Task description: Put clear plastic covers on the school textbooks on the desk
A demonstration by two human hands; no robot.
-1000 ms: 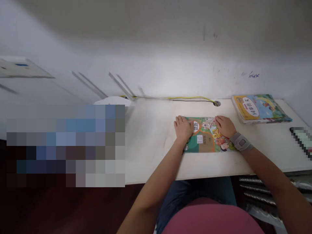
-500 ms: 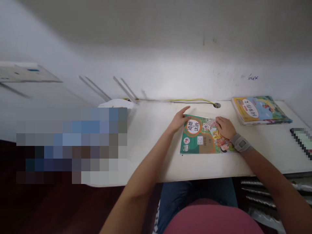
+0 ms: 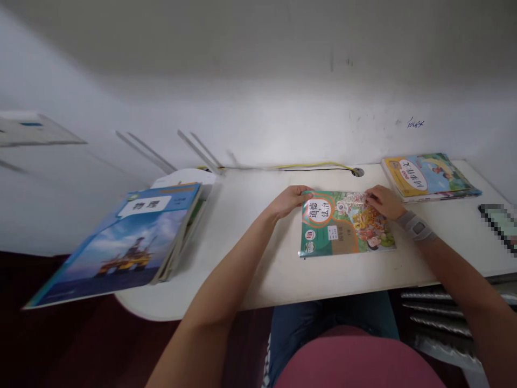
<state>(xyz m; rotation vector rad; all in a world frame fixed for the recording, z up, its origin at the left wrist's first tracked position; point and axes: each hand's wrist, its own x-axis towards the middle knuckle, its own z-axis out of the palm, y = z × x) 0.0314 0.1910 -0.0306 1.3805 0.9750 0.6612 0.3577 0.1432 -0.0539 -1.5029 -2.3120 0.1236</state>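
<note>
A green, picture-covered textbook (image 3: 332,233) lies on the white desk (image 3: 258,272) in front of me, its cover facing up. My left hand (image 3: 291,200) grips its upper left corner, thumb on the cover and fingers bent behind the edge. At the upper right corner, my right hand (image 3: 384,201) has its fingers closed on the book's edge. A grey band with a small square face (image 3: 417,226) circles my right wrist.
A stack topped by a blue physics textbook (image 3: 133,242) overhangs the desk's left end. More books (image 3: 430,175) are piled at the back right. A phone-like device (image 3: 501,225) is at the right edge. A yellow cable (image 3: 315,164) runs along the wall into a hole.
My left fingers have closed from a spread pose onto the book's corner. My right hand has slid from the cover to its upper right corner. The view has shifted slightly.
</note>
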